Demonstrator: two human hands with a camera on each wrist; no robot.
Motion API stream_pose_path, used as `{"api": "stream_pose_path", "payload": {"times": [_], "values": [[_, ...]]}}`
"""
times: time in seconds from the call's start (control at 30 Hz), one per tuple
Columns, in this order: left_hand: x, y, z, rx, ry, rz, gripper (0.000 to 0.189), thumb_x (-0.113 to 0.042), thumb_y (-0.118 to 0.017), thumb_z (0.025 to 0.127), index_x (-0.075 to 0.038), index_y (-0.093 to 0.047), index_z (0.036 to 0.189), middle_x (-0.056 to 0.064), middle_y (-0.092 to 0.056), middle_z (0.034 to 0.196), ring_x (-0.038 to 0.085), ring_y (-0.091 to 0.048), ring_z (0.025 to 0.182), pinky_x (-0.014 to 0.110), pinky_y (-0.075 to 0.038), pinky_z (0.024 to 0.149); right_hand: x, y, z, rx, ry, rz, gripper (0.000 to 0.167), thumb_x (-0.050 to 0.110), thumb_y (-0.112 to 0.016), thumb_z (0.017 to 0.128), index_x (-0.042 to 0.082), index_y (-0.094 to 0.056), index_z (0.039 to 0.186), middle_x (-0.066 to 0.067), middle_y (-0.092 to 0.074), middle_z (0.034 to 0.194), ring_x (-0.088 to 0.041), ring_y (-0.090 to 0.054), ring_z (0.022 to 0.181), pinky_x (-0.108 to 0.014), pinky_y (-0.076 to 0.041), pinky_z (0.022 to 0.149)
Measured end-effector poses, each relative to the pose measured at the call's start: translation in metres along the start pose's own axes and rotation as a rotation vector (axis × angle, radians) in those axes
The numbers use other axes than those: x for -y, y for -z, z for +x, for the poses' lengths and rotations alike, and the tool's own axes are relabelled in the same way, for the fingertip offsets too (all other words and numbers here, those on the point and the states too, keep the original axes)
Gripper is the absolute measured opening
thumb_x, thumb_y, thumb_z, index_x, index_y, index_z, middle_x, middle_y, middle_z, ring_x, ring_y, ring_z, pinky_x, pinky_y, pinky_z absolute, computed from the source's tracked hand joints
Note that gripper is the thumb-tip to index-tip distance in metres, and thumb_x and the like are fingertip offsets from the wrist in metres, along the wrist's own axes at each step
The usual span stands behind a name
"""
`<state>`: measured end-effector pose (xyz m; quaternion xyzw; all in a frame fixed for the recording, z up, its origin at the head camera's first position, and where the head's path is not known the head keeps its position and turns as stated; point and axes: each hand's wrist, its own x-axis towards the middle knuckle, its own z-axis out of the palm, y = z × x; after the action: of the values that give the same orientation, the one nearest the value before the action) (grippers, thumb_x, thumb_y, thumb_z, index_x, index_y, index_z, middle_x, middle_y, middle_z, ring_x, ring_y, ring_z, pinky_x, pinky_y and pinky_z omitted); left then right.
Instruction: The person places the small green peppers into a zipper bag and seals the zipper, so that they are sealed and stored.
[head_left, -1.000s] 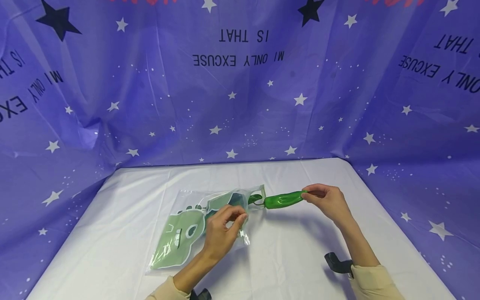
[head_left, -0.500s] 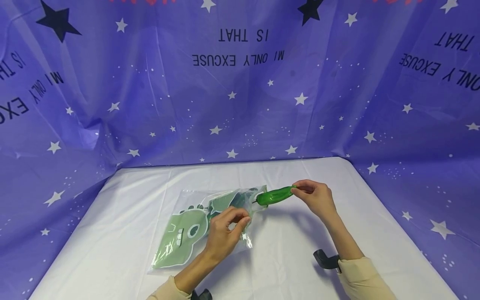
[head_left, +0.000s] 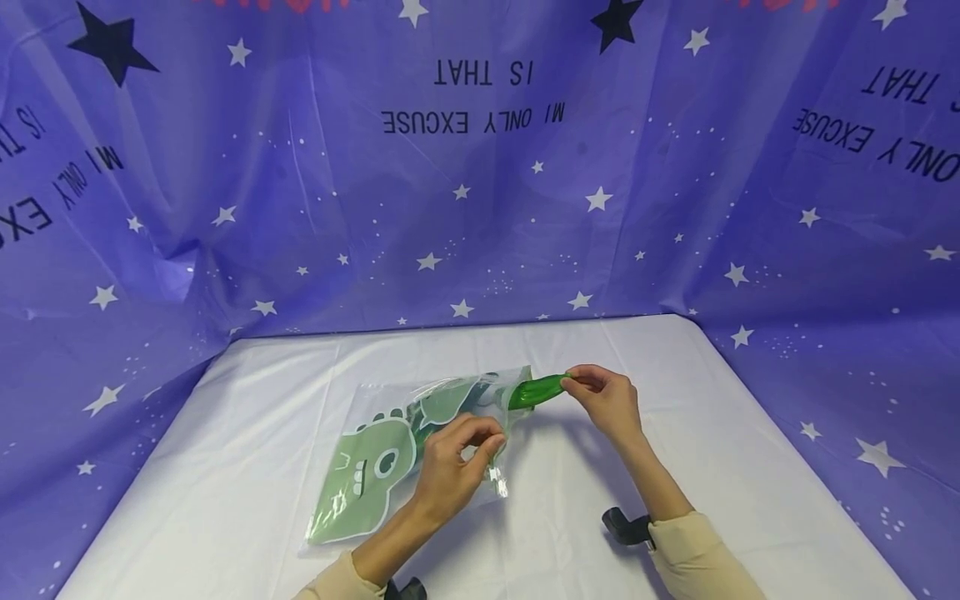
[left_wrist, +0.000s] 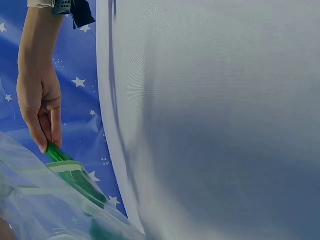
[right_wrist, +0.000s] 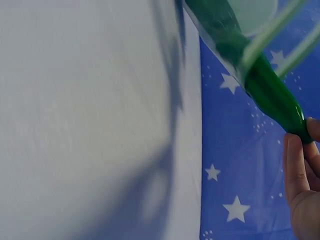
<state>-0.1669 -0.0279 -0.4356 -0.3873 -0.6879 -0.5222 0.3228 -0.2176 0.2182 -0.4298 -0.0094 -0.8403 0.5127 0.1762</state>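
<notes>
My right hand (head_left: 609,406) pinches the tip of a shiny green pepper (head_left: 538,392) between thumb and fingers. The pepper's other end sits inside the mouth of a clear plastic bag (head_left: 456,388) printed with a green cartoon monster. In the right wrist view the pepper (right_wrist: 275,97) passes between the bag's two pale green edge strips. My left hand (head_left: 453,462) pinches the near edge of the bag's opening, thumb against fingers. Through the film in the left wrist view, more dark green shows deeper in the bag (left_wrist: 75,200); its shape is blurred.
A white cloth covers the table (head_left: 225,467). Behind it and at both sides hangs a purple curtain (head_left: 480,208) with stars and lettering. Black wrist mounts (head_left: 627,527) are worn under both forearms.
My right hand has moved left, carrying the pepper from outside the bag's mouth until its front part is inside. The left hand keeps its pinch on the bag and has shifted slightly right.
</notes>
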Motion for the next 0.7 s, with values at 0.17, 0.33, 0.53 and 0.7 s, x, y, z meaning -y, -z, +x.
{"api": "stream_pose_path", "payload": {"times": [0.17, 0.33, 0.53, 0.7], "values": [[0.000, -0.001, 0.001, 0.004, -0.001, 0.007, 0.015, 0.001, -0.072, 0.082, -0.009, -0.065, 0.090, -0.002, -0.062, 0.080, 0.008, -0.062, 0.071, 0.016, -0.052, 0.064, 0.001, -0.014, -0.002, -0.036, 0.002, 0.010, 0.017, 0.022, -0.078, 0.080, 0.010, -0.073, 0.090, -0.003, -0.072, 0.083, -0.013, -0.068, 0.075, -0.020, -0.051, 0.065], [0.001, 0.000, 0.002, 0.001, 0.008, 0.007, 0.015, 0.001, -0.072, 0.082, -0.009, -0.065, 0.090, -0.002, -0.061, 0.081, 0.008, -0.062, 0.071, 0.016, -0.052, 0.065, 0.002, -0.026, -0.002, -0.048, 0.012, 0.045, 0.015, 0.020, -0.079, 0.079, 0.011, -0.072, 0.088, -0.002, -0.072, 0.082, -0.012, -0.068, 0.073, -0.020, -0.050, 0.062], [0.002, 0.001, 0.005, 0.000, 0.008, 0.000, 0.013, 0.000, -0.071, 0.082, -0.009, -0.065, 0.090, -0.002, -0.061, 0.081, 0.008, -0.062, 0.072, 0.017, -0.053, 0.065, 0.004, -0.038, -0.002, -0.031, 0.008, 0.068, 0.014, 0.020, -0.080, 0.077, 0.013, -0.073, 0.087, -0.001, -0.072, 0.084, -0.012, -0.069, 0.075, -0.022, -0.051, 0.058], [0.003, 0.000, 0.003, 0.013, 0.024, -0.011, 0.013, -0.001, -0.071, 0.083, -0.009, -0.064, 0.090, -0.003, -0.061, 0.081, 0.007, -0.061, 0.071, 0.016, -0.052, 0.064, 0.002, -0.046, -0.005, 0.002, 0.008, 0.035, 0.013, 0.021, -0.080, 0.077, 0.015, -0.073, 0.086, 0.001, -0.071, 0.082, -0.012, -0.068, 0.075, -0.023, -0.052, 0.059]]}}
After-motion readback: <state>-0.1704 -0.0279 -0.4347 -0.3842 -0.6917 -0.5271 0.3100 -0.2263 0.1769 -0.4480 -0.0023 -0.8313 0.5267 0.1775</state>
